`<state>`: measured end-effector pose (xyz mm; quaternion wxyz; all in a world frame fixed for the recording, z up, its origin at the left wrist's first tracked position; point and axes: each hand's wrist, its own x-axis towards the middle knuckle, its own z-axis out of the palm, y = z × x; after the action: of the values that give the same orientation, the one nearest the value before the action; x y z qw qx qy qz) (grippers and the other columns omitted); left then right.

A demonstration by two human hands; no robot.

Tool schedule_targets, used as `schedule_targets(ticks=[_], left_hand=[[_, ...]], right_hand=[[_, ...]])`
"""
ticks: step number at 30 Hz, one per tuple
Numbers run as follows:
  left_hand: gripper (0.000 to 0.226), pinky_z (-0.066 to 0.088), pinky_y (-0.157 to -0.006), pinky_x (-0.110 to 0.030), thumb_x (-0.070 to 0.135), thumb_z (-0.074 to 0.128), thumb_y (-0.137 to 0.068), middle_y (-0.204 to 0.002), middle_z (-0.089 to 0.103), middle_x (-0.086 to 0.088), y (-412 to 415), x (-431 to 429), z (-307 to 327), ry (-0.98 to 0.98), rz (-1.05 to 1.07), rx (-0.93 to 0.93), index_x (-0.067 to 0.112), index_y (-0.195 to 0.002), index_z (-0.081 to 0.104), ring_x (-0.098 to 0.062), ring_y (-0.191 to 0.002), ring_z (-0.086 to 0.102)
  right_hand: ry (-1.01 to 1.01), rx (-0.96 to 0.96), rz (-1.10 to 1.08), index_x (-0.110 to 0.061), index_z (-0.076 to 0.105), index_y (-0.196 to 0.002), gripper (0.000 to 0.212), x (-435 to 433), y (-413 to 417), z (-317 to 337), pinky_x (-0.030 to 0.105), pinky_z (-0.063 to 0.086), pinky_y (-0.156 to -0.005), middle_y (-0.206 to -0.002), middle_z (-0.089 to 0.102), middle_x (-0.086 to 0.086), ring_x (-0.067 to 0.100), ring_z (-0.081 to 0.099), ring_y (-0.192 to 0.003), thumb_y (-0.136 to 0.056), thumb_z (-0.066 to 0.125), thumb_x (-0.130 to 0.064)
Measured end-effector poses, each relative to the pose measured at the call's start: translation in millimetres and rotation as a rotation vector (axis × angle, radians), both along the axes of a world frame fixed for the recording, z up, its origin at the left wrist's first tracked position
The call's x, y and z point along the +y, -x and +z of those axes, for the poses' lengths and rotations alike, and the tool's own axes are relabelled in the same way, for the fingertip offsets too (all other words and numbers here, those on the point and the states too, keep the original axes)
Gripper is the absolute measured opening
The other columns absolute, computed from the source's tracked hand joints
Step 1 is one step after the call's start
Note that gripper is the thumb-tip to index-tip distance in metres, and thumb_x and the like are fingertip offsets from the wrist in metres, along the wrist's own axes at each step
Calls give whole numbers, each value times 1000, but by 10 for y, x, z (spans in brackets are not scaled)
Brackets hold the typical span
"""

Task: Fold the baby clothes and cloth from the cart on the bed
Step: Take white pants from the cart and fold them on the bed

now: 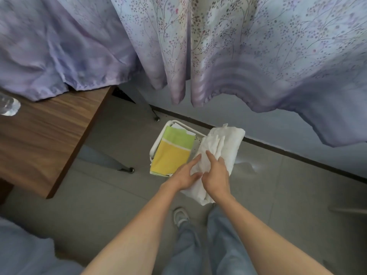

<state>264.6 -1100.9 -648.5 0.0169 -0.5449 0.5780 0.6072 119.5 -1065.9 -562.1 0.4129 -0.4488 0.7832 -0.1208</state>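
A small white cart stands on the floor by the wall. In its left part lies a folded yellow and green cloth. A crumpled white cloth covers its right part and hangs over the near edge. Both of my hands rest on this white cloth. My left hand lies flat with fingers spread at its left edge. My right hand presses on its middle with the index finger stretched out. Whether either hand grips the cloth is unclear.
A brown wooden table stands at the left, with a clear plastic bottle on it. Lilac flowered curtains hang over the wall behind the cart. A blue bed edge shows at bottom left. My jeans and a shoe are below.
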Motion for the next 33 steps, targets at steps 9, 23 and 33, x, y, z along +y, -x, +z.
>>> schedule_targets(ticks=[9, 23, 33], left_hand=[[84, 38, -125, -45, 71, 63, -81, -168, 40, 15, -75, 35, 172, -5, 115, 145, 72, -153, 21, -13, -147, 44], [89, 44, -122, -47, 66, 73, -92, -166, 44, 11, -177, -16, 1156, -103, 328, 416, 60, -162, 19, -15, -148, 49], [92, 54, -108, -61, 67, 79, -87, -154, 57, 14, -477, -35, 2081, -164, 520, 558, 73, -155, 16, -23, -135, 63]], right_hand=[[35, -28, 1, -30, 43, -159, 79, -88, -52, 372, 40, 53, -95, -127, 52, 1, 27, 62, -115, -89, 67, -5], [26, -146, 23, -37, 62, -144, 79, -454, 23, 1210, 46, 63, -87, -100, 67, -8, 25, 73, -93, -79, 54, 5], [79, -415, 17, -37, 73, -132, 79, -734, -89, 2059, 41, 64, -86, -132, 63, 6, 31, 68, -113, -75, 63, 16]])
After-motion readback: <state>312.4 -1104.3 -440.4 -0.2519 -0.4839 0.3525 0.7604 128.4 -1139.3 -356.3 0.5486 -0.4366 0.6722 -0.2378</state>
